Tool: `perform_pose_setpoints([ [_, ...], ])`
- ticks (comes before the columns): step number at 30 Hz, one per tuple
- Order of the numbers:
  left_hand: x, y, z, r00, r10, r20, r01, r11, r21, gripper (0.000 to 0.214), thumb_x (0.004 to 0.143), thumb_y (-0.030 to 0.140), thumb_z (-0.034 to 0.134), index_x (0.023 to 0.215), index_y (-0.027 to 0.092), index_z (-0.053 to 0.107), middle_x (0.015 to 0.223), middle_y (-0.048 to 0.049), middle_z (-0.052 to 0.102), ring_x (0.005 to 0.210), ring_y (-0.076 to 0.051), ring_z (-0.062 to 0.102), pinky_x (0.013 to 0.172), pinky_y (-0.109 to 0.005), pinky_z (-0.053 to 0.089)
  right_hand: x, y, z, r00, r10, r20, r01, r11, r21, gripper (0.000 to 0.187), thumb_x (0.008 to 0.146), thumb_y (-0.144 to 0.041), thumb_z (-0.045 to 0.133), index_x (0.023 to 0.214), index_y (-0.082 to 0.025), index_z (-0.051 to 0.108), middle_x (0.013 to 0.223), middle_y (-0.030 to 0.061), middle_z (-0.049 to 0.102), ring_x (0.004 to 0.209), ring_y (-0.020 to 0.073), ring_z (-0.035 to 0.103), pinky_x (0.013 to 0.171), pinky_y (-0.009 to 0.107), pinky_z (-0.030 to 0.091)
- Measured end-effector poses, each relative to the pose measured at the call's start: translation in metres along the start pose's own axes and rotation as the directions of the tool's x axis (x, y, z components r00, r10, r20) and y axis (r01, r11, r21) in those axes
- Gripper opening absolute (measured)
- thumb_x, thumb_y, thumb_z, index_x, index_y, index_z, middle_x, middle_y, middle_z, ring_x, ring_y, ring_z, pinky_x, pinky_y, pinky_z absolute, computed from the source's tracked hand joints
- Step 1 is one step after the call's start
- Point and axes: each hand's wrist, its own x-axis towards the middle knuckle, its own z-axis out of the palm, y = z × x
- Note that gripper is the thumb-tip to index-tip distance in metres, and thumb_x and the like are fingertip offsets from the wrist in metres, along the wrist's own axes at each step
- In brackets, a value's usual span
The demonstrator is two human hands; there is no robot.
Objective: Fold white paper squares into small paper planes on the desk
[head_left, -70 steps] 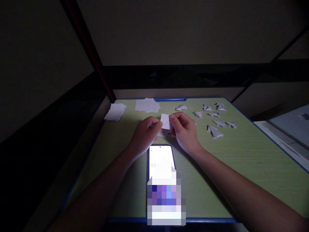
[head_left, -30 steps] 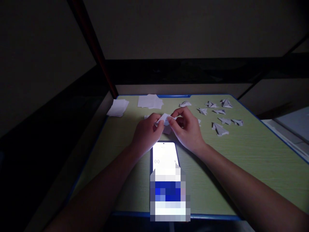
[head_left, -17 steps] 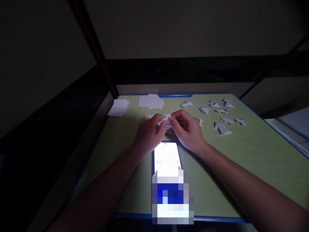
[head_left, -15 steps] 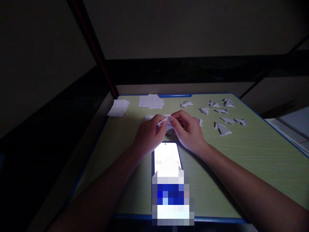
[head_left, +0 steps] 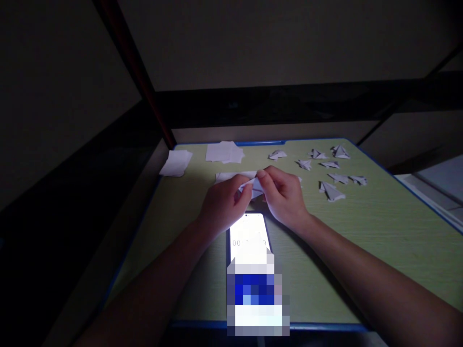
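Observation:
A small white paper piece (head_left: 253, 185) is pinched between both hands, low over the green table (head_left: 361, 241). My left hand (head_left: 222, 202) grips its left side with thumb and fingers closed. My right hand (head_left: 284, 195) pinches its right side, fingertips meeting the left hand's. Most of the paper is hidden by the fingers. A lit phone (head_left: 249, 231) lies flat just in front of the hands.
Two stacks of white paper squares (head_left: 176, 163) (head_left: 224, 152) lie at the back left. Several folded paper planes (head_left: 330, 192) are scattered at the back right. Another flat sheet (head_left: 226, 176) lies behind the hands. A red-and-black frame post (head_left: 144, 91) rises behind the table.
The paper was held upright as a flat square, then brought down and folded over between the fingertips. Both hands have drawn together and sit lower, close to the table.

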Motion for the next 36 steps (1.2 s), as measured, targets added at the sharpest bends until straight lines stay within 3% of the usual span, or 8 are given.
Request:
perform_pose_setpoints([
  [13,0.0008,0.0006,0.0008,0.999,-0.033,0.012,0.033,0.999,-0.015,0.014,0.093,0.023,0.052,0.089,0.016,0.063,0.056,0.0036,0.052,0.049,-0.009,0.044,0.05,-0.024,0.031,0.0009,-0.0024,-0.0019,1.0,-0.014,-0.006,0.014,1.0,-0.012,0.034,0.097,-0.037,0.053,0.067,-0.022,0.053,0.052,-0.0033,0.048,0.049,0.0119,0.044,0.051,0.029,0.031],
  [25,0.0004,-0.002,0.0024,1.0,-0.015,0.023,0.015,1.0,-0.024,0.017,0.096,0.026,0.05,0.089,0.017,0.062,0.061,0.0015,0.058,0.054,-0.009,0.05,0.053,-0.023,0.034,0.0022,0.0027,0.0001,0.994,0.112,0.002,-0.111,0.984,0.137,0.024,0.09,-0.036,0.06,0.071,-0.021,0.059,0.055,-0.0025,0.052,0.05,0.0119,0.045,0.047,0.027,0.032],
  [36,0.0,-0.0044,0.0058,0.999,-0.043,0.012,0.044,0.993,-0.111,0.017,0.095,0.029,0.051,0.09,0.017,0.063,0.061,0.0025,0.059,0.053,-0.009,0.052,0.051,-0.023,0.035,0.0053,-0.0009,0.0007,0.992,0.128,0.006,-0.126,0.966,0.225,0.017,0.085,-0.031,0.062,0.071,-0.02,0.061,0.064,-0.001,0.06,0.055,0.012,0.053,0.049,0.026,0.04],
])
